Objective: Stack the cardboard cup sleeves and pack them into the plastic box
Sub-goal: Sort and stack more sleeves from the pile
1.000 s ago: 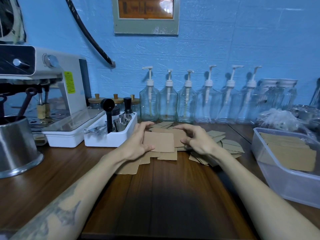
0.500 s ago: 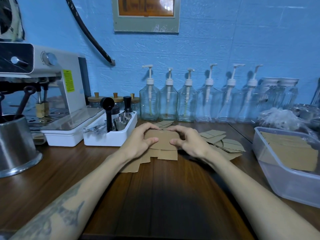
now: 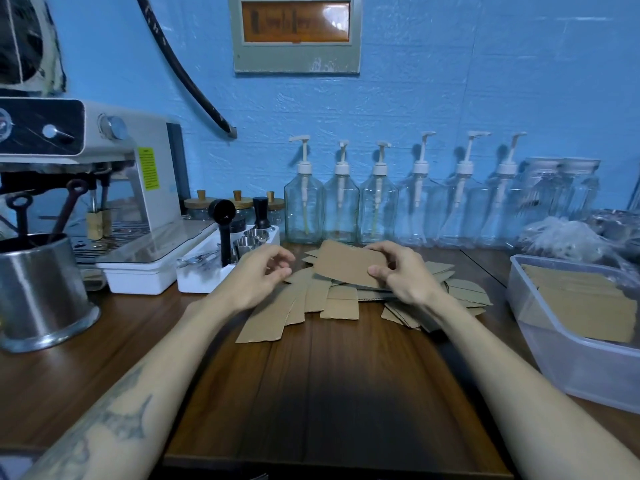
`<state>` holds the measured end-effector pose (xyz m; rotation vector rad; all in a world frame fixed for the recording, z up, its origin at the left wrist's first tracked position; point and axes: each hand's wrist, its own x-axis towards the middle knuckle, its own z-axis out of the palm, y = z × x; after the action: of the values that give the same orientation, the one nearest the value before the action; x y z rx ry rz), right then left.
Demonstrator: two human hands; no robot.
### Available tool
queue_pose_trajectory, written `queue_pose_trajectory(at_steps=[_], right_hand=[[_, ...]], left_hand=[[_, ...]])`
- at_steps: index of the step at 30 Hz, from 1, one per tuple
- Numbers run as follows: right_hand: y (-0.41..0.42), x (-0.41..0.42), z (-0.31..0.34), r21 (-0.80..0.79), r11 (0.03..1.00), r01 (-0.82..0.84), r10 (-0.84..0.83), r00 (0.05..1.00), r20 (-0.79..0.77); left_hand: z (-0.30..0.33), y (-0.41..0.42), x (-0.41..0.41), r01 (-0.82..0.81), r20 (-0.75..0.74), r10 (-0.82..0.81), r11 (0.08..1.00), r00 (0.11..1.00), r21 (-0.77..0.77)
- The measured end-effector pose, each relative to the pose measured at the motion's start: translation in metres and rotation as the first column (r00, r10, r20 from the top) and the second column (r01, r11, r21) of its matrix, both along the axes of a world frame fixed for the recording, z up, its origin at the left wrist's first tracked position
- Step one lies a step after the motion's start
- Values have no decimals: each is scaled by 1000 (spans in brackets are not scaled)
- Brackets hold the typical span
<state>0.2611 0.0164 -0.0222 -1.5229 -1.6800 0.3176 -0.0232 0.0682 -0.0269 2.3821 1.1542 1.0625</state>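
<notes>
Blue-painted wall and a dark wooden counter (image 3: 329,393) frame us. Our right hand (image 3: 405,277) pinches a flat brown cardboard cup sleeve (image 3: 349,268), long axis running left-right, above the loose pile of brown sleeves (image 3: 311,303). Our left hand (image 3: 259,275) hovers just beside it, fingers loose, holding nothing. The clear plastic box (image 3: 568,358) lies well apart to the right, nearer our right hand.

Dark wooden counter (image 3: 329,393), set against a blue wall. Directly on it: loose pile of flat cardboard sleeves (image 3: 322,299) at centre; clear plastic box (image 3: 561,355) at right edge, holding more sleeves; steel pot (image 3: 38,292) at far left; white espresso machine (image 3: 138,209); white tool tray (image 3: 204,278) beside it; row of clear pump bottles (image 3: 377,206) along the wall; lidded jars (image 3: 239,206) behind the tray.
</notes>
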Motion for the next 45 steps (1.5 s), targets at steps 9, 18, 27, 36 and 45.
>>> queue_pose_trajectory(at_steps=[9,18,27,36,45], right_hand=[[0,2,0,-55,998,-43,44,999,23],[-2,0,-3,-68,997,-44,47,998,39],[5,2,-4,-64,996,-69,71,997,25],[6,4,-5,-61,993,-101,99,995,-33],[10,7,-9,-88,984,-153,149,988,-48]], left_hand=[[-3,-11,-21,13,-322,-90,972,942,-235],[-9,-9,-24,55,-256,-132,956,957,-288],[18,-17,-18,148,163,-79,869,984,-472],[38,-15,14,163,564,96,906,820,-391],[4,-18,32,187,554,38,920,831,-343]])
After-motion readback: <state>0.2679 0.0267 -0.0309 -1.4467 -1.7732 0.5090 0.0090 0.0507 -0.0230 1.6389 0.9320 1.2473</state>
